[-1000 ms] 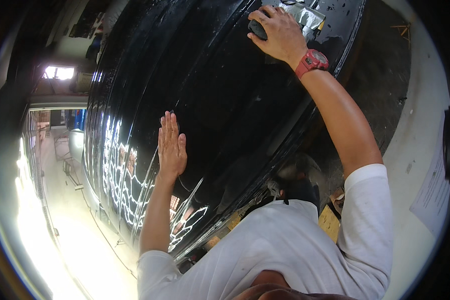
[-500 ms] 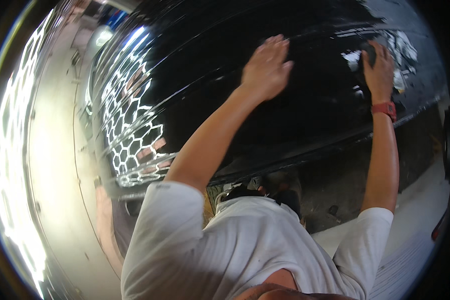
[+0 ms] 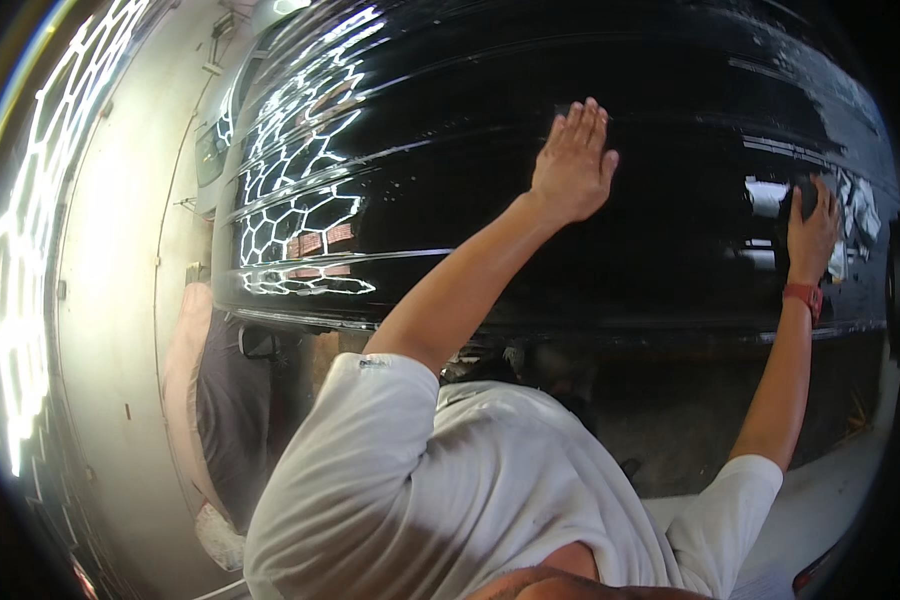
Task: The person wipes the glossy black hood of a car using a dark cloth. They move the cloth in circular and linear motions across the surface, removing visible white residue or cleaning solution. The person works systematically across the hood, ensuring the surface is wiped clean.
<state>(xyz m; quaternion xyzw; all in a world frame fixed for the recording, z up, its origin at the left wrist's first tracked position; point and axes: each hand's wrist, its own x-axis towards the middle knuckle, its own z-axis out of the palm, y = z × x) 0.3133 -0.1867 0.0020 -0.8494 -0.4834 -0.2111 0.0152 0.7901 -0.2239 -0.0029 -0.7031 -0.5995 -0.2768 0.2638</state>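
Observation:
A large glossy black vehicle panel [image 3: 670, 220] stretches in front of me, streaked with bright reflections. My left hand [image 3: 573, 165] lies flat over it near the middle, fingers straight and close together. A small dark edge [image 3: 562, 109] shows beside its fingertips; I cannot tell what it is. Farther right, my right hand [image 3: 815, 230], with a red watch on the wrist, has its fingers curled round a dark rounded pad [image 3: 806, 197] against the panel. Next to that hand is a crumpled pale patch [image 3: 858, 215], perhaps a sheet or a reflection.
Hexagon-shaped lights are mirrored on the panel's left part. A pale floor [image 3: 110, 300] runs along the left, with another vehicle [image 3: 215, 140] at the far left. A person's dark-clothed part [image 3: 232, 410] shows at the lower left. The panel's near edge passes in front of my body.
Both hands now appear farther right and lower in the picture, with the view itself shifted. The left hand has come down flatter; the right still holds the dark pad.

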